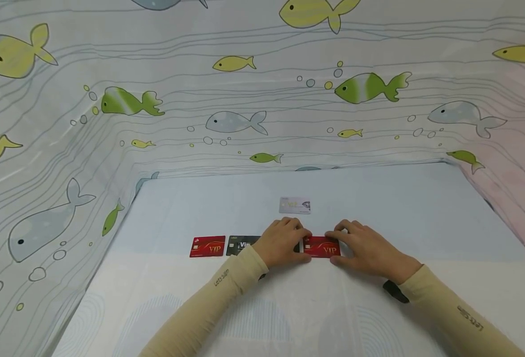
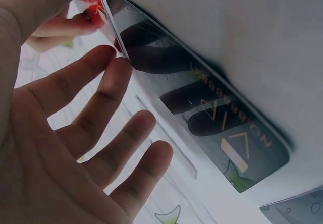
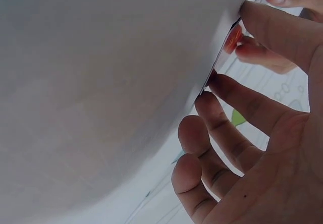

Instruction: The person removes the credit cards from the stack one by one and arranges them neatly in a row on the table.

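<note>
A red VIP card (image 1: 322, 246) lies on the table between both hands. My left hand (image 1: 282, 243) has its thumb and index finger at the card's left corners, top and bottom. At the right end, my right hand (image 1: 367, 248) grips it the same way, thumb low and index finger high; in the right wrist view its fingertips (image 3: 204, 103) meet the card's thin edge. Under my left hand a dark card (image 2: 197, 93) adjoins the red one, partly hidden in the head view. Farther left in the row are a black VIP card (image 1: 240, 245) and another red VIP card (image 1: 207, 246).
A silver-grey card (image 1: 295, 205) lies by itself behind the row. The pale table cover (image 1: 378, 198) spreads around the cards. A fish-patterned curtain (image 1: 177, 99) rises at the back and sides.
</note>
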The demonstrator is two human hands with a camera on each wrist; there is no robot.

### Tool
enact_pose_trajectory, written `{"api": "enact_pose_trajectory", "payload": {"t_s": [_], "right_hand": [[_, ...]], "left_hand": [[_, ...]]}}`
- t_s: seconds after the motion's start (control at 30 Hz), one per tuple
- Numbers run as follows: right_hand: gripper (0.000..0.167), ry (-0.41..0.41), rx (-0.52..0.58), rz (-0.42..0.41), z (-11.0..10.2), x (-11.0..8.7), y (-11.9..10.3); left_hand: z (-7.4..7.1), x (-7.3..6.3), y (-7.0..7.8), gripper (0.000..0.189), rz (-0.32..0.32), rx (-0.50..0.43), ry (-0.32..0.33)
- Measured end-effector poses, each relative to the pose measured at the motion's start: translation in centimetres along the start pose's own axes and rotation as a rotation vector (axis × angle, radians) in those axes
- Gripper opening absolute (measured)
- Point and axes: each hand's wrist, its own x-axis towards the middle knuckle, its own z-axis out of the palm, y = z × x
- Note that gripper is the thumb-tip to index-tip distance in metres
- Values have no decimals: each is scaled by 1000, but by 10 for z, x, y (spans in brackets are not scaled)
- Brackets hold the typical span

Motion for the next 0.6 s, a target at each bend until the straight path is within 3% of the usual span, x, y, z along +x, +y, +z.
{"api": "enact_pose_trajectory", "payload": {"t_s": [0.23,0.37,0.6], "right_hand": [[58,3,-3,-11,0,1,-1],[58,13,-3,-10,0,0,-1],[55,53,15,14,-3,2,1]], "left_hand": [[-1,0,-8,55,27,-48,-7],[-6,0,-19,54,50,-87,18],[-23,-1,-37,49,25,-116,87]]}}
